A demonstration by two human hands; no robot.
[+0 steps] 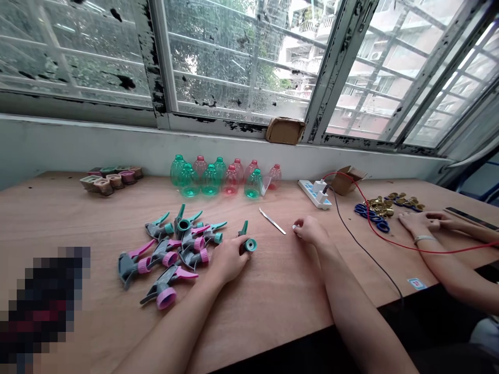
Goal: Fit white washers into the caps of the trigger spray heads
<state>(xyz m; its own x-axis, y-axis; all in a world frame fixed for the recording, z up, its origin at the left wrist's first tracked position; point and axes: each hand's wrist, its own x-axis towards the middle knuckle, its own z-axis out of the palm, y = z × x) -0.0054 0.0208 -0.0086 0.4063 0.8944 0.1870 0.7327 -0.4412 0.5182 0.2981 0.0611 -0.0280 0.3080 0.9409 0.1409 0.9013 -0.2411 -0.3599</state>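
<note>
My left hand [230, 258] grips a grey spray trigger head with a teal collar [249, 245], which lies on its side on the wooden table [273, 306]. Just left of that hand lies a heap of grey spray trigger heads [167, 254] with pink or teal collars and levers. My right hand [310, 231] pinches a small white piece [294, 227] between its fingertips. A few centimetres left of those fingers lies a pair of steel tweezers [272, 221].
Green and red plastic bottles [210, 176] stand at the back, beside a power strip [315, 193] with black and red cables. A co-worker's hands [423, 221] rest near brass fittings [380, 206] and blue rings [372, 217]. Windows run behind the table.
</note>
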